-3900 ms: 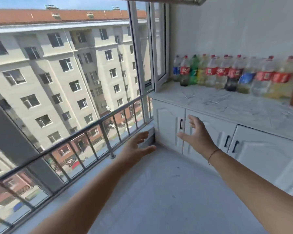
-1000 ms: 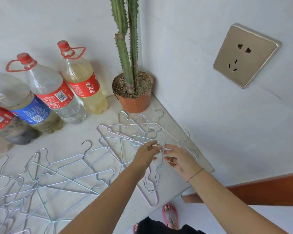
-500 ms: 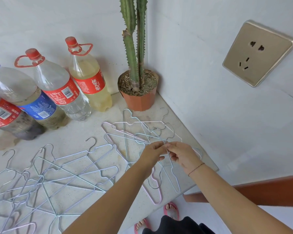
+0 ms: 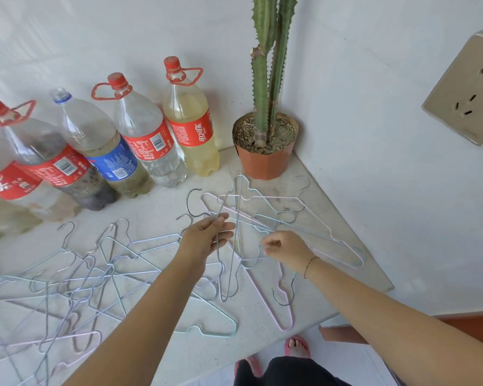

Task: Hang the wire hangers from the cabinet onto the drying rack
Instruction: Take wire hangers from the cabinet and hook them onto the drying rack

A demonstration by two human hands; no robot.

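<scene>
Several thin wire hangers lie tangled on the white cabinet top. One heap spreads at the left, another heap lies near the right corner. My left hand holds a grey wire hanger by its upper part; its hook points up behind my fingers. My right hand pinches the wire of a pale blue hanger just right of it. The drying rack is out of view.
A potted cactus stands in the corner behind the hangers. Several plastic drink bottles line the back wall. A wall socket sits on the right wall. The cabinet top's front edge runs above my sandalled feet.
My hands, which met on one spot of the right heap, have drawn apart. The left one has lifted a grey hanger out to the left; the right one stays pinched on the pile.
</scene>
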